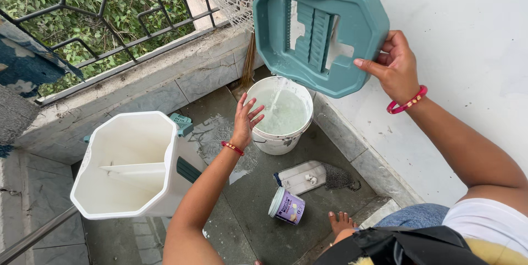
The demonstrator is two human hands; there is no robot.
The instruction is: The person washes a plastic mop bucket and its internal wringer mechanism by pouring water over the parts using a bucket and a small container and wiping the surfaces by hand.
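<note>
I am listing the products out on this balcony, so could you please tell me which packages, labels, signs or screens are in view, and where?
Small round purple tub with pale lid: lying on its side on the grey floor, near the flat white mop head; wrapped in a purple label with white patches.
No signs, screens or other labelled packages are in view.

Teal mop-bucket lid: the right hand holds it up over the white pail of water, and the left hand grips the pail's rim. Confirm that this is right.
One detail is wrong. The left hand does not grip the rim; it hovers open, fingers spread, above the white pail. The rest stands: the right hand holds the teal lid up over the pail of water. The head view shows it.
</note>
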